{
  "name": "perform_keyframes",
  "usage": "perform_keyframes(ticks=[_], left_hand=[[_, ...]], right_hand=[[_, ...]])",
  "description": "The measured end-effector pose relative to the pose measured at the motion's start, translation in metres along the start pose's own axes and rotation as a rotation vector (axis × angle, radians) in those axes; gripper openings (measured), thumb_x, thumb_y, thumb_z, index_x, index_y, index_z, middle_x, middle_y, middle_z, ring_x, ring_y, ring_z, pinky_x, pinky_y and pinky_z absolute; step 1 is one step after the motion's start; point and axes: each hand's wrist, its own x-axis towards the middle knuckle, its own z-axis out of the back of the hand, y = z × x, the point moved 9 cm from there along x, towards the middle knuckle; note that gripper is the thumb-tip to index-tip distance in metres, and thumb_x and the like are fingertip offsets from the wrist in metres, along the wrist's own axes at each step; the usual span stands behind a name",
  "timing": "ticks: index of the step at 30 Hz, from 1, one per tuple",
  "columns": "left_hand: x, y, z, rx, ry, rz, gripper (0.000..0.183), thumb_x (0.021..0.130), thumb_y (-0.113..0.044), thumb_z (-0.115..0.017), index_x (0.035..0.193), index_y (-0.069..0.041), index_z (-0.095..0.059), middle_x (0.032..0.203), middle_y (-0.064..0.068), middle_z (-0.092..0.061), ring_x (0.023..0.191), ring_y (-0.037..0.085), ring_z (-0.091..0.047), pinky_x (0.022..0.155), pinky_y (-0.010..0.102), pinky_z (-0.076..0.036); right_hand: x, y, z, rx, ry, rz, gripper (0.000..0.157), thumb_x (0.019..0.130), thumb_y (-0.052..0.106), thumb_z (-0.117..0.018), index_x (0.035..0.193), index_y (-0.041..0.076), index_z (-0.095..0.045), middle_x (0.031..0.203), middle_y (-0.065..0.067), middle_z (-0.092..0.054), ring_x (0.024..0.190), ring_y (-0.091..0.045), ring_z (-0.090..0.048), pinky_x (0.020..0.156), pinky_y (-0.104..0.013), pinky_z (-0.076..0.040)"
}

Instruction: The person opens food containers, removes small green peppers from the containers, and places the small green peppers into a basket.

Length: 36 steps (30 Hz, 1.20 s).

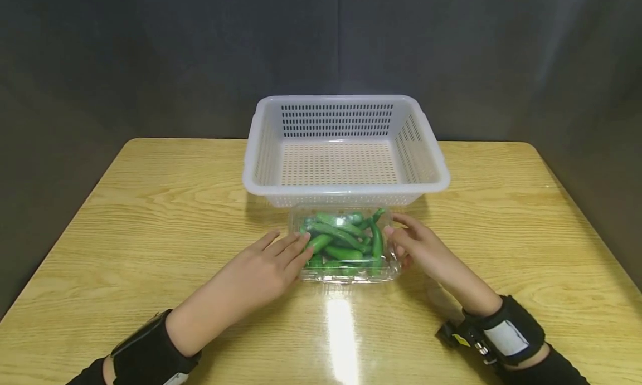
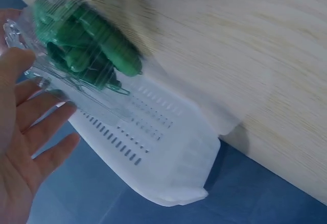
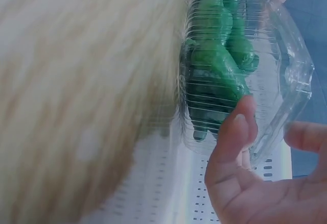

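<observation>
A clear plastic clamshell box (image 1: 346, 276) filled with several green peppers (image 1: 343, 253) lies in front of the white basket. My left hand (image 1: 266, 268) rests at its left end, fingers nearly straight over the lid edge. In the left wrist view, the left thumb (image 2: 20, 60) is by the box's rim. At the opposite end my right hand (image 1: 421, 248) holds the box. The right wrist view shows the right thumb (image 3: 236, 127) against the ribbed side wall, with a finger by the lid rim. The lid covers the peppers.
Directly behind the box stands a white perforated basket (image 1: 346, 189), with nothing visible inside. Both stand on a wood-grain table (image 1: 150, 218). A dark curtain (image 1: 200, 56) hangs beyond the table's far edge. Each wrist wears a black strap (image 1: 516, 332).
</observation>
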Motion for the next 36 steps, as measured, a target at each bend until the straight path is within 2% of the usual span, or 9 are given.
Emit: perform_keyframes(ticks=[6, 14, 19, 27, 36], left_hand=[[0.003, -0.002, 0.0, 0.022, 0.043, 0.007, 0.042, 0.089, -0.013, -0.072, 0.129, -0.002, -0.065, 0.131, 0.013, -0.064, 0.117, 0.024, -0.062, 0.098, 0.039, -0.052], [0.002, -0.01, 0.0, 0.09, 0.027, -0.02, 0.037, 0.094, -0.008, -0.052, 0.128, 0.002, -0.064, 0.13, 0.017, -0.063, 0.118, 0.027, -0.062, 0.1, 0.041, -0.05], [0.004, -0.014, 0.001, 0.128, 0.037, -0.029, 0.035, 0.094, -0.009, -0.055, 0.125, 0.001, -0.066, 0.128, 0.017, -0.064, 0.117, 0.026, -0.063, 0.099, 0.039, -0.051], [0.007, -0.017, -0.004, 0.16, 0.076, -0.028, 0.035, 0.092, -0.013, -0.066, 0.124, -0.001, -0.067, 0.128, 0.016, -0.065, 0.116, 0.023, -0.064, 0.097, 0.039, -0.053], [0.006, -0.018, -0.003, 0.182, 0.056, -0.018, 0.035, 0.092, -0.012, -0.059, 0.124, -0.001, -0.067, 0.128, 0.015, -0.065, 0.116, 0.023, -0.064, 0.097, 0.038, -0.052]], right_hand=[[0.001, 0.0, -0.001, 0.009, 0.005, 0.007, 0.064, 0.102, 0.019, -0.05, 0.151, -0.011, -0.022, 0.073, -0.001, -0.054, 0.061, -0.011, -0.051, 0.054, -0.027, -0.051], [0.0, -0.001, -0.001, 0.0, 0.005, 0.0, 0.06, 0.102, 0.02, -0.05, 0.149, -0.01, -0.027, 0.076, -0.003, -0.055, 0.064, -0.01, -0.052, 0.056, -0.026, -0.05], [0.0, 0.0, -0.001, -0.009, 0.0, -0.001, 0.061, 0.102, 0.021, -0.05, 0.149, -0.011, -0.027, 0.076, -0.002, -0.053, 0.065, -0.01, -0.052, 0.057, -0.025, -0.05], [-0.001, 0.0, -0.001, -0.042, -0.001, -0.01, 0.065, 0.103, 0.022, -0.05, 0.15, -0.014, -0.024, 0.072, -0.001, -0.049, 0.064, -0.009, -0.05, 0.057, -0.025, -0.051], [-0.001, 0.001, -0.001, -0.073, 0.004, 0.005, 0.063, 0.104, 0.023, -0.049, 0.149, -0.014, -0.025, 0.071, -0.001, -0.049, 0.064, -0.011, -0.052, 0.059, -0.026, -0.052]])
